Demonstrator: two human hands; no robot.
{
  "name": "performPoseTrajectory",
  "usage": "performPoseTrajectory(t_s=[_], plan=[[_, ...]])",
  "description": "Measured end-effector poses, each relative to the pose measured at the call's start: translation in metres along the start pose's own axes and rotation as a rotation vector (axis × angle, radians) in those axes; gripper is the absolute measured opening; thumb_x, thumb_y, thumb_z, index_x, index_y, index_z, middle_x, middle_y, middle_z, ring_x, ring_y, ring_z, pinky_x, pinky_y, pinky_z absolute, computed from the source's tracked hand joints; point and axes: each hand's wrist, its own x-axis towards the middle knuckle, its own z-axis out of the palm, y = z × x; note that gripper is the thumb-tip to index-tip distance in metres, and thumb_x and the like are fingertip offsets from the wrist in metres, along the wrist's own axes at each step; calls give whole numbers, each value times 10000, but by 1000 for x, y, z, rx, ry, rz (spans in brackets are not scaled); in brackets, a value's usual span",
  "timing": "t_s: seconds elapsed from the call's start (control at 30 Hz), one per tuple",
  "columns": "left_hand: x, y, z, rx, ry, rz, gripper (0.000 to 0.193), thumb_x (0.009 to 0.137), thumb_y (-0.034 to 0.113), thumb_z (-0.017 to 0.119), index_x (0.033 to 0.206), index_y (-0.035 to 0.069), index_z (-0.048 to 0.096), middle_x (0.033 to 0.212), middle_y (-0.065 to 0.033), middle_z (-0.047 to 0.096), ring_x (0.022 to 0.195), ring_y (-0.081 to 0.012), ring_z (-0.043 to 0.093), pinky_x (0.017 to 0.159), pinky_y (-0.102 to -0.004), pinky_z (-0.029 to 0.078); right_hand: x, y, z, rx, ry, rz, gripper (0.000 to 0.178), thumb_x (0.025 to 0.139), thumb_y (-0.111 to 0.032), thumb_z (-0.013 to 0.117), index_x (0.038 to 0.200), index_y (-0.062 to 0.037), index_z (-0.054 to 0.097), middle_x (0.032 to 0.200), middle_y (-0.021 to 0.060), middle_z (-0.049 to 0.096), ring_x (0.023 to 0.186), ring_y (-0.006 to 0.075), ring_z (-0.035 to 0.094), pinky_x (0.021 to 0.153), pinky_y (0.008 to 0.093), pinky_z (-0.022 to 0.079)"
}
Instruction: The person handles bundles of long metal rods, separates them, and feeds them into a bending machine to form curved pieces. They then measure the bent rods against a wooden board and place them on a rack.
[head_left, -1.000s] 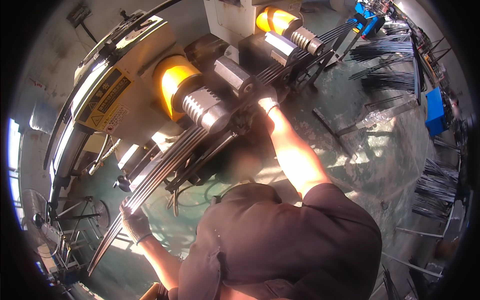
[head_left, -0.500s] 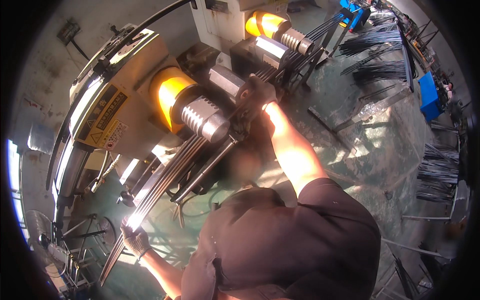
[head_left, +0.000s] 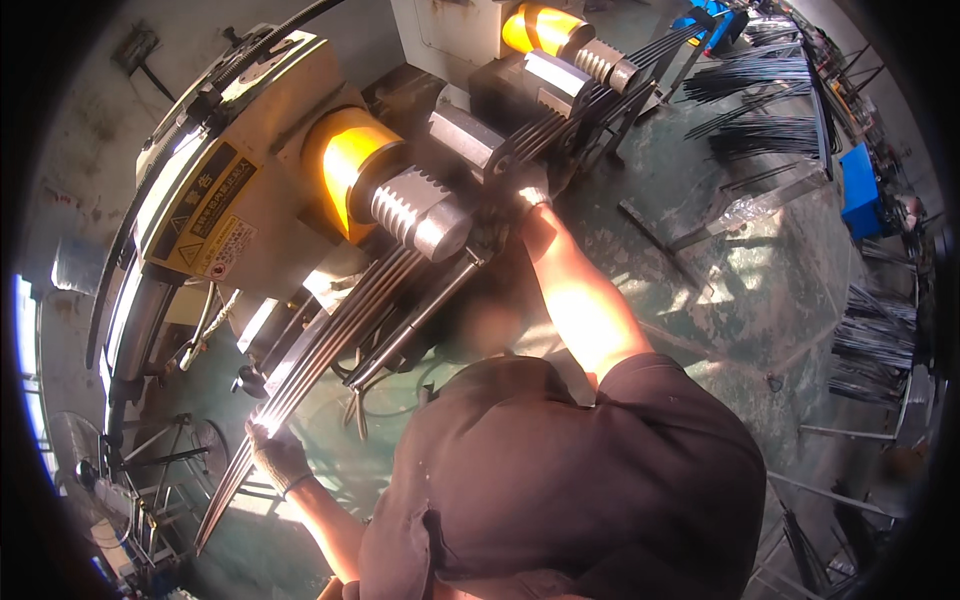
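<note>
The long metal rods [head_left: 335,345] ran slantwise past a ribbed metal cylinder [head_left: 425,215], their lower ends just beyond the left hand [head_left: 280,455]. The left forearm [head_left: 328,525] angled forward and leftward, its gloved grip wrapped around the rods. The right arm [head_left: 585,295] stretched ahead, the right hand [head_left: 522,188] near a hexagonal metal block [head_left: 468,140]; I cannot tell its grip, lost in shadow. Below spread a worn green floor [head_left: 740,345], with a blue box [head_left: 858,190] far right.
</note>
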Motion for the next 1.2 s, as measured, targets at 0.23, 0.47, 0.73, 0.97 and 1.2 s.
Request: performPoseTrajectory(t_s=[0.23,0.47,0.73,0.97,1.2], plan=[[-14,7,35,604,-32,411,285,1071,186,683,1308,34,728,1271,-202,768,1127,-399,757,983,-475,593,-9,-78,-87,1174,-93,559,184,968,-216,801,957,-38,758,991,144,819,902,298,802,807,423,625],[-4,-6,-28,-25,100,4,333,1121,222,698,1356,-12,720,1303,-148,785,1206,-266,751,1115,-409,586,15,-52,-73,1329,-13,614,458,960,-384,906,1177,12,826,1044,99,819,889,228,768,806,404,609],[-4,-21,15,284,-2,190,370,1088,191,669,1394,-12,627,1167,-261,775,1102,-429,770,970,-486,589,-21,-20,-22,221,35,6,372,914,-381,815,1136,-86,765,1001,183,826,952,393,798,842,472,624],[-18,7,46,387,-42,218,374,1148,296,608,1364,-4,664,1272,-227,756,1170,-375,741,1039,-476,563,-2,-41,-54,299,-15,21,343,982,-366,766,1212,-111,764,991,206,822,942,374,805,846,463,621],[-34,16,40,219,65,90,420,1164,360,575,1386,10,645,1368,-205,729,1274,-383,701,1159,-535,528,34,27,-50,948,-139,143,516,1108,-378,552,1589,-192,570,1524,89,632,1372,322,634,1169,592,451]])
